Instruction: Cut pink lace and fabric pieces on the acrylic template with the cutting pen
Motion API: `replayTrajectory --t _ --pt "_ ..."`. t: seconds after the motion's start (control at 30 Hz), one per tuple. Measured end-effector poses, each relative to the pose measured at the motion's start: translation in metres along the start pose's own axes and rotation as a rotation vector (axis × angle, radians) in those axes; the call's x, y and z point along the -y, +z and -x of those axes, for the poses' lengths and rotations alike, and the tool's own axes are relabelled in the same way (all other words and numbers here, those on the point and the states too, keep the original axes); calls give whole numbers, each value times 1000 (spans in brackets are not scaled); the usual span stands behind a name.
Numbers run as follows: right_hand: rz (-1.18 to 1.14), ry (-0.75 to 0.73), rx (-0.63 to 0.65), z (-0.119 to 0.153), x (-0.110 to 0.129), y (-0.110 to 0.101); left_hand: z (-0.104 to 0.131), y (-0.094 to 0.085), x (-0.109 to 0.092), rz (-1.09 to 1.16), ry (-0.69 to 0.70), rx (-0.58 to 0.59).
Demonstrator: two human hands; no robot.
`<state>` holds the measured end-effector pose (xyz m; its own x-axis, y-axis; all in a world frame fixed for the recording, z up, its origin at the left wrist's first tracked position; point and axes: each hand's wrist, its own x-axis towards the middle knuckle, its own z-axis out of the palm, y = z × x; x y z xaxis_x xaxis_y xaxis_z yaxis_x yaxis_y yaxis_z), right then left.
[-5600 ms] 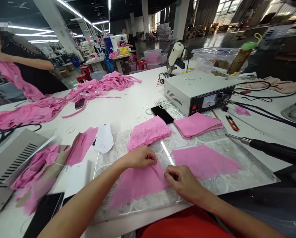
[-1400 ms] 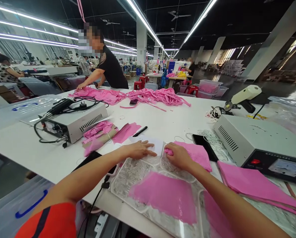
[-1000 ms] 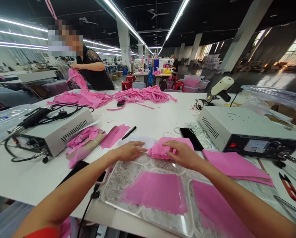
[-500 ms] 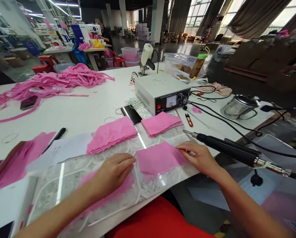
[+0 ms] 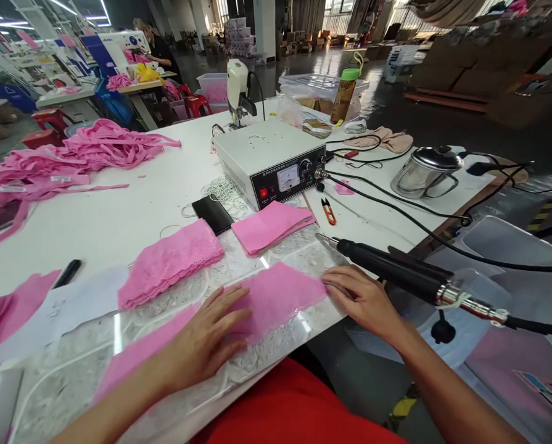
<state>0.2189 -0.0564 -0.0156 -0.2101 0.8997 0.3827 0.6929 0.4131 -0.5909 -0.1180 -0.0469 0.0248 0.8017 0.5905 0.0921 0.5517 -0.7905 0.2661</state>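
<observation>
A thin pink fabric piece [image 5: 280,299] lies on the clear plastic mat at the front of the table. My left hand [image 5: 211,336] rests over its left part, palm down with fingers spread. At the right corner of the piece, my right hand [image 5: 363,302] has its fingers closed together on the edge. More pink fabric [image 5: 155,336] shows under and left of my left wrist. Just behind lie a lace-edged pink stack [image 5: 171,262] and a smooth pink stack [image 5: 273,227]. A black pen-shaped hot tool [image 5: 391,268], metal tip pointing left, lies beyond my right hand.
A grey control box [image 5: 271,157] with a dial stands behind the stacks; its cables run right. Near it are a phone [image 5: 212,214], orange snips [image 5: 328,211] and a lidded glass mug [image 5: 427,172]. Pink straps [image 5: 81,154] heap at left. Plastic bins [image 5: 511,271] stand below, right.
My left hand has opened from closed fingers and now lies flat on the fabric piece. My right hand stays at the right corner. The whole view has shifted, moving things left and slightly up.
</observation>
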Motion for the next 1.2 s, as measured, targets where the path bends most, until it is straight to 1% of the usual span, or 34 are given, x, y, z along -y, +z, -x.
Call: replayTrajectory --t 0.17,0.27,0.33,0.4,0.5,0.63,0.7,0.83,0.97,1.07,1.13,1.2 --pt "40 32 -26 -2 2 5 -2 -2 -2 55 -68 -11" --pt "46 38 -26 -3 2 5 -4 -6 0 101 -92 26" --pt "24 36 -27 -4 2 4 -5 -10 2 134 -83 54" --pt "6 51 -28 -4 2 3 -9 -13 4 143 -50 48" --pt "11 81 -25 -6 4 4 -24 -10 3 108 34 40" --pt "56 84 13 -10 9 8 -50 4 -2 48 169 115" --pt "42 93 10 -11 11 8 -57 10 -3 31 208 155" --pt "-29 90 -28 -12 12 7 -60 16 -2 9 228 185" --pt "-10 127 -44 -11 10 7 -59 13 -1 -22 243 203" --pt "13 169 -86 -10 7 7 -61 9 0 -50 265 214" --pt "2 143 -128 -8 6 7 -66 7 1 -63 281 207" --pt "-12 78 -167 -4 5 6 -73 6 1 -73 297 193"
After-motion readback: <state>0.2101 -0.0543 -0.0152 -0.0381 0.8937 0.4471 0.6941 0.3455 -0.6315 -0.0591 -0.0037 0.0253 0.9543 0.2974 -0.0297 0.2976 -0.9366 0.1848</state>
